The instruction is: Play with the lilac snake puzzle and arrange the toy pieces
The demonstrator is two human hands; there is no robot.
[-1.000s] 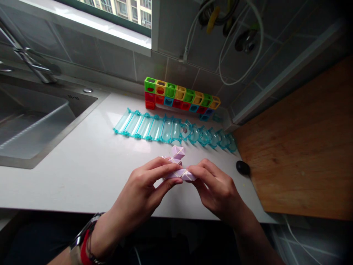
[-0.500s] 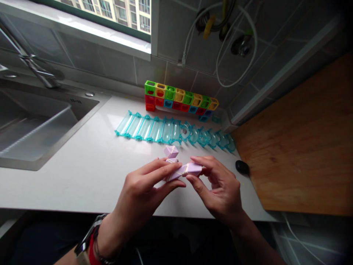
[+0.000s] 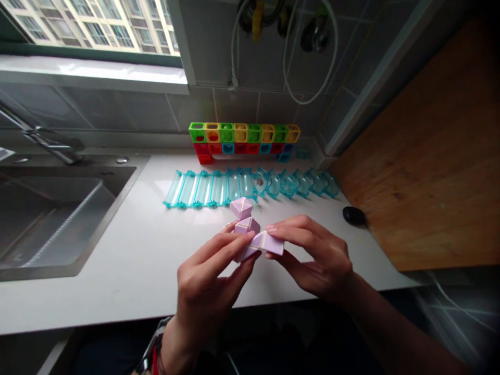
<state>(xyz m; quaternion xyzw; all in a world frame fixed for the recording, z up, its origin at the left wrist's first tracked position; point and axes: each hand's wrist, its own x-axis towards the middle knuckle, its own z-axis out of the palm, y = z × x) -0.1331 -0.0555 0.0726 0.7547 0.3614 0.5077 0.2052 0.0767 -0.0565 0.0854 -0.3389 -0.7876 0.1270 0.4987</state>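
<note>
Both my hands hold a pale purple twist-puzzle snake (image 3: 247,227) of linked wedge pieces above the white counter (image 3: 128,260). My left hand (image 3: 209,276) pinches its lower middle part from the left. My right hand (image 3: 318,258) grips the end segment on the right between thumb and fingers. The snake's far end sticks up and away from me, free of both hands.
A row of clear teal track pieces (image 3: 242,185) lies behind the hands. A wall of coloured cube blocks (image 3: 244,138) stands against the tiles. A steel sink (image 3: 47,208) with a tap is at the left. A small black object (image 3: 353,215) lies by the wooden board (image 3: 422,172).
The right hand has turned the puzzle's end segment, so the snake's shape has changed. The view has swung to the left and the hands sit a little lower.
</note>
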